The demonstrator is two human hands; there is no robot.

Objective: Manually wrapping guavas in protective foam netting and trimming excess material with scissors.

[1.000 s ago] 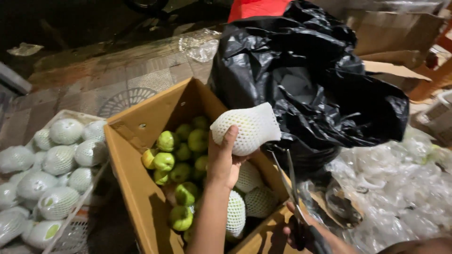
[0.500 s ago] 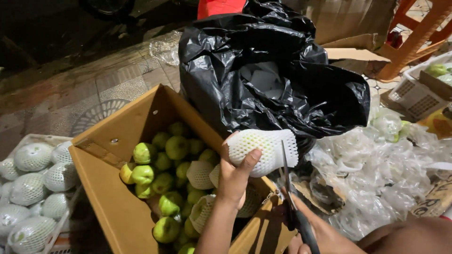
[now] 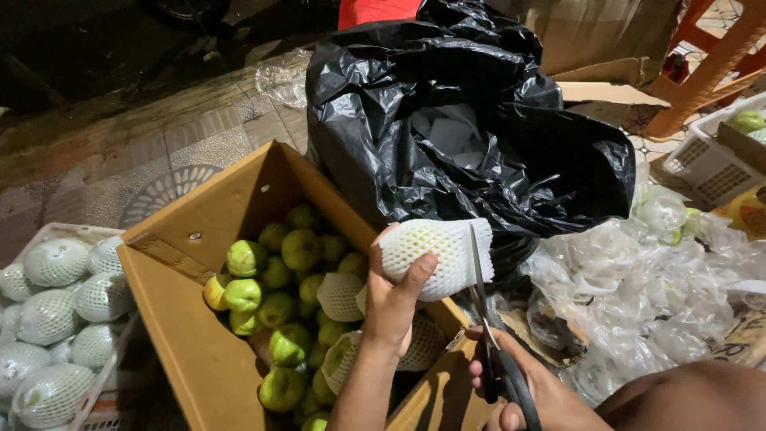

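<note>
White foam-netted fruit (image 3: 435,257) gripped by left hand (image 3: 392,307), right hand (image 3: 527,391) holding scissors (image 3: 493,351), partly cropped.

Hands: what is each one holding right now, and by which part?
Left hand grips the net-wrapped fruit round its left end. Right hand holds scissors by the handles.

Right hand (image 3: 519,391) and scissors (image 3: 499,351) cut off below; netted fruit (image 3: 435,257) hidden inside foam
</note>
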